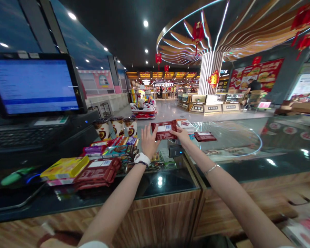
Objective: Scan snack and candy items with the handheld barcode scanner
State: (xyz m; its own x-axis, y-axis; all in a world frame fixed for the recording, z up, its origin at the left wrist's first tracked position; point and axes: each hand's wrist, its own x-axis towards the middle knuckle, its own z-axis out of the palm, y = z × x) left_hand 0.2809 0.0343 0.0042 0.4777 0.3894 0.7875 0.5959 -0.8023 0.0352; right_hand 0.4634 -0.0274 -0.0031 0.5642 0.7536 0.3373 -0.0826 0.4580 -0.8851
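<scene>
Red-brown and flat, the shiny packet point(167, 136) with a white label point(164, 128) is up above the dark, glossy worktop point(179, 179). Your left hand point(149, 143) holds its left end and your right hand point(182, 135) its right end, maybe to keep it steady with the label facing you. More red-brown flat packets point(99, 174) lie piled beside a yellow box point(65, 168), probably because flat things stack well.

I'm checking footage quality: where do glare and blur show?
All in the head view: white glare spots on the glossy black countertop; blurred, unreadable text on the blue-screened black monitor; soft print on the held flat dark-red packet.
</scene>
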